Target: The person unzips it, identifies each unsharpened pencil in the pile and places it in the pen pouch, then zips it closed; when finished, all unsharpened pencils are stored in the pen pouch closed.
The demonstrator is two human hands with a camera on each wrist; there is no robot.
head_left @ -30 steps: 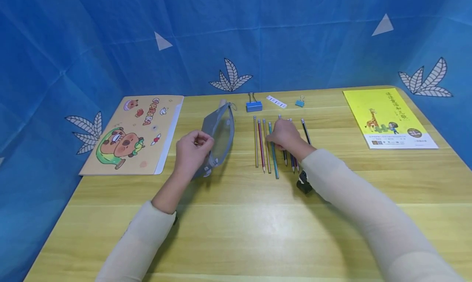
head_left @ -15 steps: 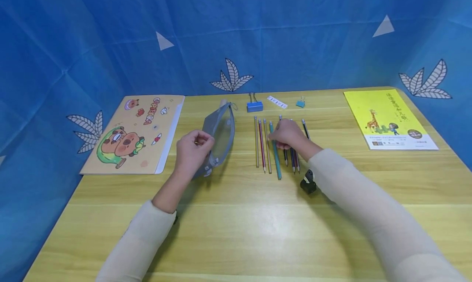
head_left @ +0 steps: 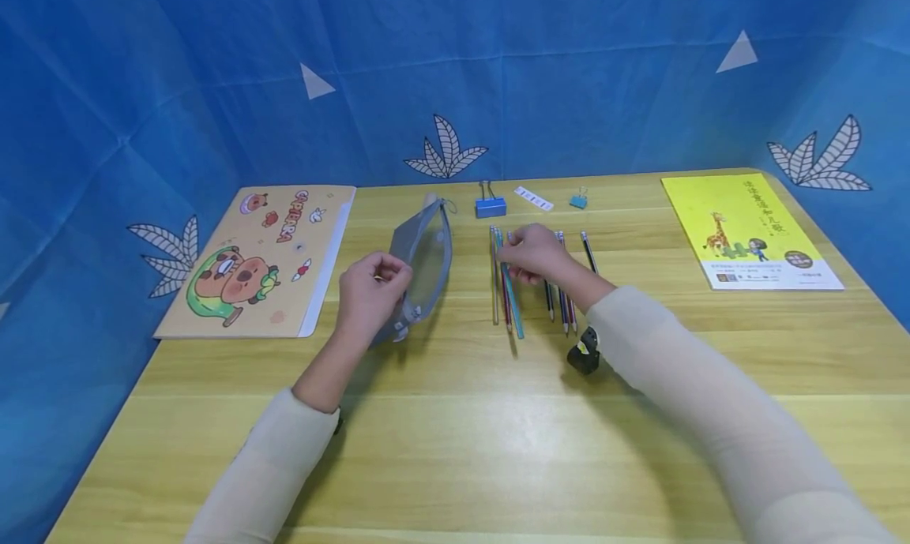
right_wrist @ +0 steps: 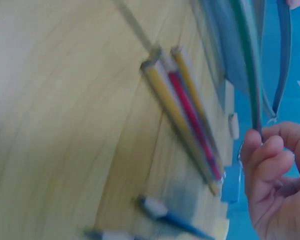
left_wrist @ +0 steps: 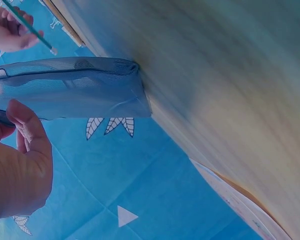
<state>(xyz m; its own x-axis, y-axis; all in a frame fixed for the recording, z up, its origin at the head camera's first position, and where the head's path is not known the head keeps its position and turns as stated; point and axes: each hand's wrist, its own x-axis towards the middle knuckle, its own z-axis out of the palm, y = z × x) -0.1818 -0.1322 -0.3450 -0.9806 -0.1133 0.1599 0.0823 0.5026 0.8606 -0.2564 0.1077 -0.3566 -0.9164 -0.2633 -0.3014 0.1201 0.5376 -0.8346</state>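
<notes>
My left hand (head_left: 373,291) pinches the side of a grey mesh zip pouch (head_left: 407,234), which stands on edge with its mouth spread toward the right. In the left wrist view the thumb and fingers hold the rim of the pouch (left_wrist: 100,97). My right hand (head_left: 538,253) pinches a teal pencil (head_left: 515,311) near its eraser end. The right wrist view shows this pencil (right_wrist: 249,70) raised above the table. Under it in the head view lie a gold pencil (head_left: 495,291) and a red pencil (head_left: 508,317). Several dark pencils (head_left: 565,311) lie partly behind the right forearm.
A blue binder clip (head_left: 490,207), a white strip (head_left: 533,198) and a small teal clip (head_left: 579,201) lie at the back. A capybara folder (head_left: 256,260) lies left, a yellow book (head_left: 746,228) right. A blue curtain (head_left: 569,94) closes the back.
My right hand has lifted the teal pencil off the table and carried it left, over the gold and red pencils. The left hand and the pouch have stayed in place.
</notes>
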